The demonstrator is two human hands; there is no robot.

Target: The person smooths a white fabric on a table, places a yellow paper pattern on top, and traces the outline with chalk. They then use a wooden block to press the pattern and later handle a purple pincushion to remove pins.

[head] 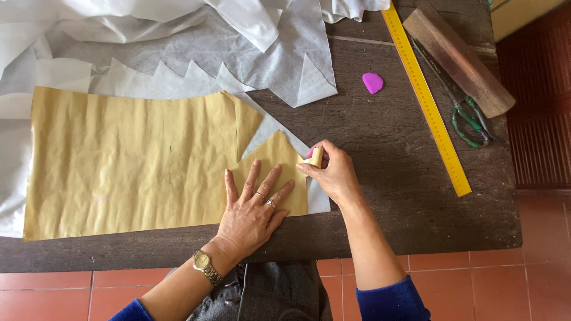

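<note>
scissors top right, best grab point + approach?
Take the scissors by the green loop handles, coming from the table's near right side. The handles lie bare on the dark table, while the blades run up under the wooden block beside the yellow ruler.

Dark wooden table (380, 208) — white fabric (178, 35), yellow ruler (425, 98), pink chalk (373, 82), scissors (470, 122), wooden block (458, 59).

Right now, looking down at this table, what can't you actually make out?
- Head view: the pink piece the right hand pinches with a small tan holder; its fingers cover most of it.
- The scissors: blades hidden under the wooden block.
- The white fabric: cut off by the top and left edges.
- The yellow ruler: markings too small to read.
- The paper pattern under the left hand: covered.
</note>
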